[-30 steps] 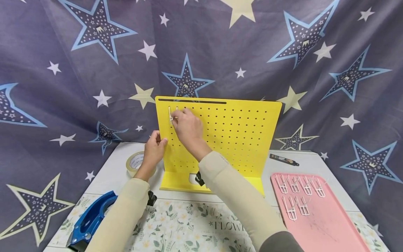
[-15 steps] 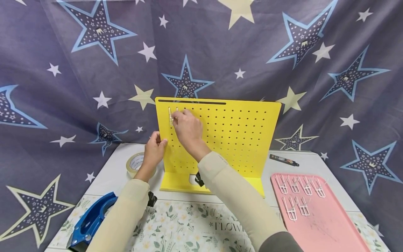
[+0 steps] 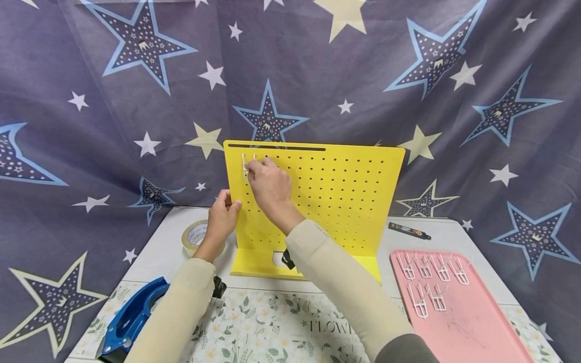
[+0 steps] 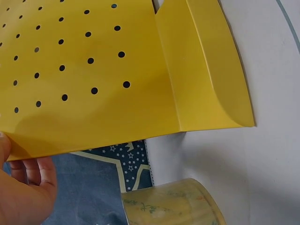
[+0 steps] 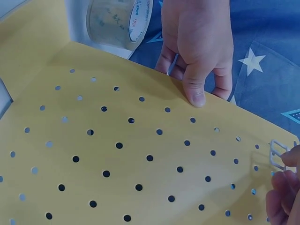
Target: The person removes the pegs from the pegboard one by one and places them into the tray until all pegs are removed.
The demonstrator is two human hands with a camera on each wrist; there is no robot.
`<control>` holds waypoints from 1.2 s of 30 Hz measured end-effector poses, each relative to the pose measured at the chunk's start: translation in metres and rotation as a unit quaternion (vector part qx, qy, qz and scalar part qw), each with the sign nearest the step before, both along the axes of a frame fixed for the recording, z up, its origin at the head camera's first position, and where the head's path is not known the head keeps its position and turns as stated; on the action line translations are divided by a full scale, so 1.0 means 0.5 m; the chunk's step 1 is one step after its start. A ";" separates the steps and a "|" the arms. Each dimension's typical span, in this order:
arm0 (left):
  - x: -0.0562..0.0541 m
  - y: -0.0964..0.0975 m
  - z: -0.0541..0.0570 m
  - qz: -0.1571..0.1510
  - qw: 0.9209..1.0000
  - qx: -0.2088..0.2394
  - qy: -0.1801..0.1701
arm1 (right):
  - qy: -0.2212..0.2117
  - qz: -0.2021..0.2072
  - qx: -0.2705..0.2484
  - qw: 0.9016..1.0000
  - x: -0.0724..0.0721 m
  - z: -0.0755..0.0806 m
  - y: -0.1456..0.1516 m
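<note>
A yellow pegboard [image 3: 345, 201] stands upright on the table. My left hand [image 3: 222, 217] grips its left edge, thumb on the front face and fingers behind, as the left wrist view also shows with the hand [image 4: 28, 187] at the board's edge. Near the top left corner my right hand [image 3: 271, 186] pinches a white wire hook [image 3: 245, 169] against the board. In the right wrist view the hook's squared loop [image 5: 276, 154] shows beside the right fingertips [image 5: 281, 185]. The hand hides part of the hook, and I cannot tell how its prongs sit in the holes.
A pink tray [image 3: 472, 327] at the right holds several white wire hooks [image 3: 438, 296]. Behind it lies a black marker [image 3: 410, 231]. A roll of tape [image 3: 192, 236] stands left of the board, and a blue tape dispenser [image 3: 131, 317] sits at the front left.
Both hands stay in nearly the same place. The hook at the right fingertips shifts only very slightly against the board.
</note>
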State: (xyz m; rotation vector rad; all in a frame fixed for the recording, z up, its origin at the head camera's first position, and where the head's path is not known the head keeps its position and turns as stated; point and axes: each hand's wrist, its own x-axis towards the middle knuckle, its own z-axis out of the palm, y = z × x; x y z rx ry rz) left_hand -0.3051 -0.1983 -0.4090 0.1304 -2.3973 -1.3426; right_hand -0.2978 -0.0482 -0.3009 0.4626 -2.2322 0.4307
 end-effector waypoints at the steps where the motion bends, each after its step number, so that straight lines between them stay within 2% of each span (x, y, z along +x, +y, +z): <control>1: 0.000 0.000 0.000 0.000 1.000 0.001 -0.001 | 0.002 0.002 -0.002 1.000 0.000 0.000 0.002; 10: 0.003 -0.002 0.003 0.002 1.000 -0.003 0.005 | -0.009 0.019 -0.008 1.000 0.006 0.003 0.024; 21: 0.001 -0.001 0.001 -0.004 1.000 0.007 -0.004 | 0.014 0.036 -0.006 0.999 0.023 0.008 0.038; 30: 0.002 0.002 0.004 -0.003 1.000 0.018 -0.008 | -0.028 0.036 -0.011 0.999 0.043 0.009 0.113; 36: 0.003 0.002 0.004 -0.002 1.000 0.026 -0.014 | -0.035 0.040 -0.018 0.998 0.047 -0.002 0.182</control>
